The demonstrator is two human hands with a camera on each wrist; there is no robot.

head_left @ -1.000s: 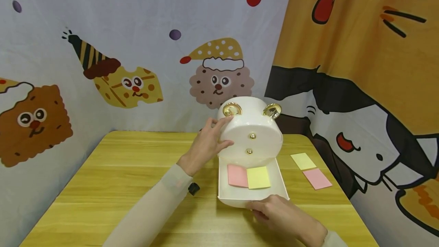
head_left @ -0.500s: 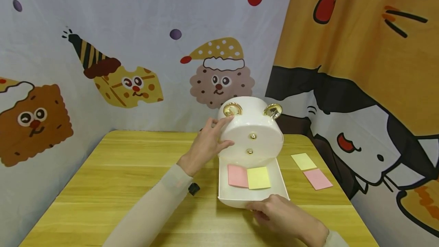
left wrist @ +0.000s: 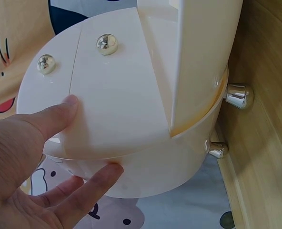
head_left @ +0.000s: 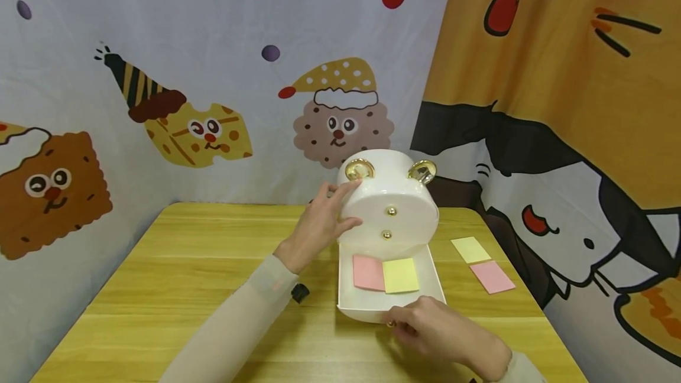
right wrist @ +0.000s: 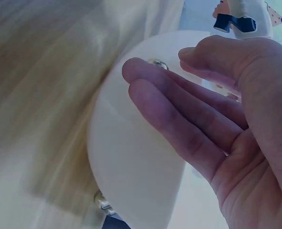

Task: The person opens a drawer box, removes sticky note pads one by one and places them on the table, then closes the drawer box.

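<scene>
A white rounded storage box (head_left: 391, 164) with gold ears stands on the table, its lower drawer (head_left: 367, 300) pulled out. Inside the drawer lie a pink sticky note (head_left: 368, 272) and a yellow sticky note (head_left: 401, 275), side by side. My left hand (head_left: 316, 226) braces the box's left side; in the left wrist view its thumb touches the front face and its fingertips (left wrist: 113, 169) the curved side. At the drawer front is my right hand (head_left: 438, 333), fingers loosely bent beside the gold knob (right wrist: 157, 63), with the thumb standing apart.
To the right of the box, a second yellow note (head_left: 470, 250) and a second pink note (head_left: 492, 277) lie on the wooden table (head_left: 213, 241). A small black piece (head_left: 300, 293) shows by the left sleeve. A printed cloth (head_left: 223, 46) hangs behind.
My right hand has loosened and shifted slightly up and right, so the drawer's gold knob shows below its fingers. The left hand, box and notes stay in place.
</scene>
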